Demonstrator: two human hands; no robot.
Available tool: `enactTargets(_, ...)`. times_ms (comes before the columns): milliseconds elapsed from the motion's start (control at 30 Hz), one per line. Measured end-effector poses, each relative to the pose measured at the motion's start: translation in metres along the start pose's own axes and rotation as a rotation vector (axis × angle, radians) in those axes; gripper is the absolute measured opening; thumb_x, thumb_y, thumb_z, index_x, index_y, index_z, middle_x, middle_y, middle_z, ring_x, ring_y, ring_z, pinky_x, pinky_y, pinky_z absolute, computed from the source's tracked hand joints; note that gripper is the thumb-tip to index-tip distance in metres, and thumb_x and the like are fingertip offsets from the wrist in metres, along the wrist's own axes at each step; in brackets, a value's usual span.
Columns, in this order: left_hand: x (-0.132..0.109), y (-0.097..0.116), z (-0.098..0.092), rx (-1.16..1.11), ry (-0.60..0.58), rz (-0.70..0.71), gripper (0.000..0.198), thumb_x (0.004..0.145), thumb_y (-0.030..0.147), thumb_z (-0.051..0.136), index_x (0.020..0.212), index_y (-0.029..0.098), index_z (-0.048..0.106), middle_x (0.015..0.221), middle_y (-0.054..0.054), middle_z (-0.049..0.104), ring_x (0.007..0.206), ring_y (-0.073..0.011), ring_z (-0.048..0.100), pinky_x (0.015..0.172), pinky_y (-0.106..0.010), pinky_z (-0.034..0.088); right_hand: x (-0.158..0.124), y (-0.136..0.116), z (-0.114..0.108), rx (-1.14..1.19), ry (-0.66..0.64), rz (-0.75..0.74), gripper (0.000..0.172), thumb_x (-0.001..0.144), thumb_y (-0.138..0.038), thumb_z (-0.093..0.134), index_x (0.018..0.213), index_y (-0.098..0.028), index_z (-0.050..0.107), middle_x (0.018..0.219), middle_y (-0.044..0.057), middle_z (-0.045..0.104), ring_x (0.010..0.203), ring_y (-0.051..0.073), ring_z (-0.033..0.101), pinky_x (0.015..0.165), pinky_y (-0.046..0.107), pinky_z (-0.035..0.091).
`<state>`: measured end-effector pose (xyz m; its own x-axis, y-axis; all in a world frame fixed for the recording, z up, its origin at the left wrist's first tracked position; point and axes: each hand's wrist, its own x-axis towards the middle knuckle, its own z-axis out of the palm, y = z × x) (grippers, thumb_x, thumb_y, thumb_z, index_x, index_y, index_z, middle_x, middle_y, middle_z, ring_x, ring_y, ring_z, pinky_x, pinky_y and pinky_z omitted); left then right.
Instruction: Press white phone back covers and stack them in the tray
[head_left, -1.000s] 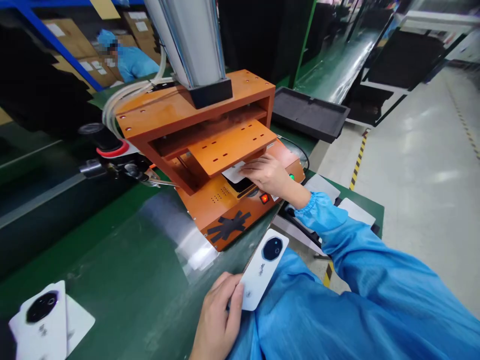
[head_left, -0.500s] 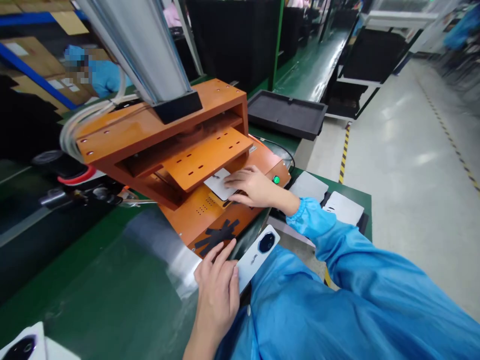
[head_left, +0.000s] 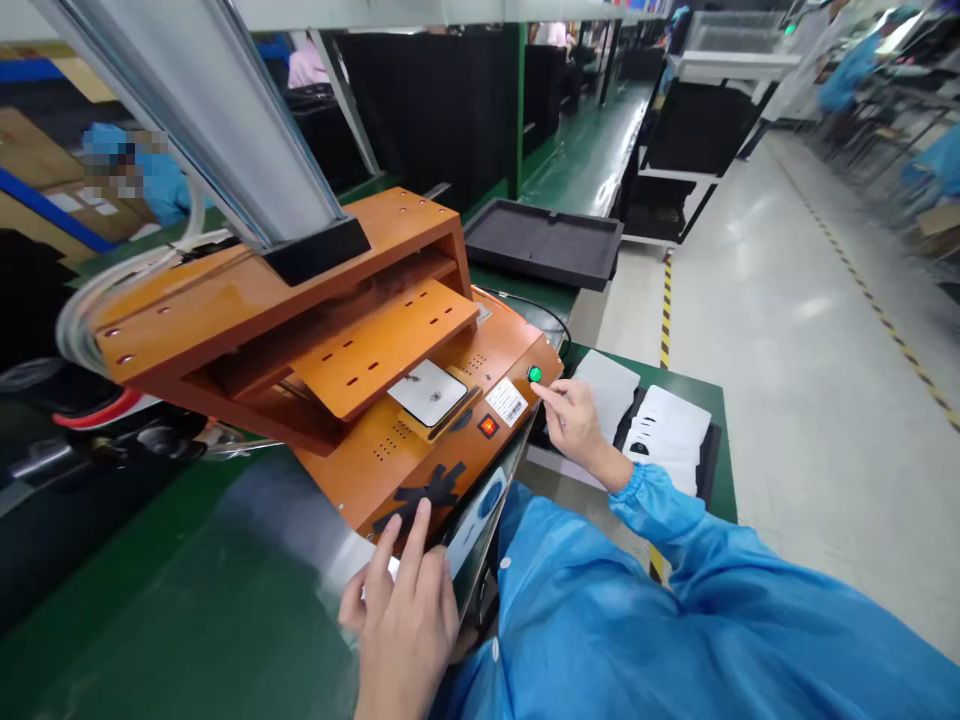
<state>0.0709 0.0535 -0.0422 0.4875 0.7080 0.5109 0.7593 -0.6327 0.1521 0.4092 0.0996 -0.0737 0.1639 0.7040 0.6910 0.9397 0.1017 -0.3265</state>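
Note:
An orange press point(head_left: 420, 470) stands on the green bench. A white back cover point(head_left: 429, 392) lies in its fixture under the raised orange plate point(head_left: 375, 345). My right hand point(head_left: 574, 420) holds nothing; its index finger reaches to the green button point(head_left: 534, 374) while the other fingers curl loosely. My left hand point(head_left: 401, 610) lies flat with fingers stretched on a second white back cover point(head_left: 474, 518) at the bench edge, fingertips touching the press front by the black tape mark point(head_left: 424, 492).
A red switch point(head_left: 488, 426) and a label point(head_left: 507, 401) sit on the press front. Stacked white covers point(head_left: 667, 430) lie to the right, a black tray point(head_left: 541, 243) behind. A silver cylinder point(head_left: 202, 110) rises above. The aisle floor point(head_left: 787, 380) is on the right.
My right hand let go of the cover in the fixture and moved right to the green button. My left hand slid forward over the second cover. The view tilted up.

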Motion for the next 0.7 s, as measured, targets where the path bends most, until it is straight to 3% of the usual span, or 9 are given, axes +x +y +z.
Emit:
enactTargets(100,-0.001,-0.001,-0.002,0.008,-0.025,-0.002,0.012,0.093,0.016,0.058,0.094,0.023,0.068,0.148,-0.004,0.06,0.14,-0.0331,0.049,0.1,-0.048,0.032,0.0,0.01,0.003,-0.026,-0.007,-0.007,0.047,0.097,-0.013,0.046,0.138,-0.027,0.063,0.107,0.01,0.061,0.101,0.024,0.056,0.089,0.042,0.044)
enactTargets(333,0.005,0.005,-0.005,0.041,-0.08,-0.059,0.011,0.095,0.015,0.056,0.091,0.022,0.064,0.146,-0.003,0.062,0.14,-0.0322,0.05,0.098,-0.047,0.032,0.004,0.02,0.009,-0.1,-0.172,-0.105,0.054,0.097,-0.01,0.04,0.146,-0.027,0.056,0.105,0.01,0.062,0.095,0.023,0.054,0.087,0.04,0.045)
enactTargets(500,0.003,0.004,-0.017,-0.01,-0.022,-0.055,0.009,0.093,0.016,0.056,0.093,0.023,0.061,0.131,-0.006,0.071,0.129,-0.0313,0.056,0.096,-0.047,0.035,-0.005,0.011,-0.009,0.198,-0.19,0.025,0.046,0.098,-0.022,0.051,0.144,-0.022,0.055,0.116,0.013,0.062,0.105,0.025,0.057,0.095,0.045,0.05)
enactTargets(533,-0.002,0.004,-0.018,-0.046,0.005,-0.05,0.01,0.092,0.016,0.056,0.096,0.024,0.061,0.12,-0.008,0.074,0.121,-0.0308,0.059,0.094,-0.046,0.038,-0.015,0.004,-0.019,0.319,-0.244,0.065,0.046,0.097,-0.027,0.057,0.142,-0.021,0.056,0.118,0.013,0.063,0.105,0.025,0.058,0.095,0.046,0.051)
enactTargets(600,-0.015,0.004,-0.013,-0.117,0.024,-0.052,0.014,0.092,0.017,0.054,0.102,0.024,0.061,0.101,-0.01,0.073,0.104,-0.0289,0.063,0.086,-0.044,0.042,-0.045,-0.019,-0.038,0.628,-0.488,0.158,0.052,0.088,-0.039,0.073,0.135,-0.022,0.06,0.114,0.011,0.068,0.098,0.024,0.064,0.089,0.043,0.056)
enactTargets(667,-0.026,0.01,0.003,-0.211,-0.017,-0.035,0.017,0.094,0.017,0.05,0.106,0.024,0.061,0.095,-0.009,0.069,0.093,-0.0266,0.063,0.08,-0.041,0.044,-0.081,-0.05,-0.048,0.993,-0.809,0.311,0.062,0.077,-0.047,0.084,0.13,-0.025,0.062,0.111,0.007,0.072,0.093,0.023,0.069,0.083,0.038,0.059)
enactTargets(700,-0.029,0.016,0.013,-0.265,-0.056,-0.02,0.019,0.095,0.017,0.049,0.107,0.024,0.061,0.095,-0.009,0.069,0.091,-0.0256,0.064,0.078,-0.04,0.045,-0.098,-0.064,-0.049,1.138,-0.886,0.4,0.06,0.075,-0.052,0.085,0.126,-0.028,0.063,0.113,0.006,0.073,0.095,0.023,0.07,0.084,0.038,0.06)
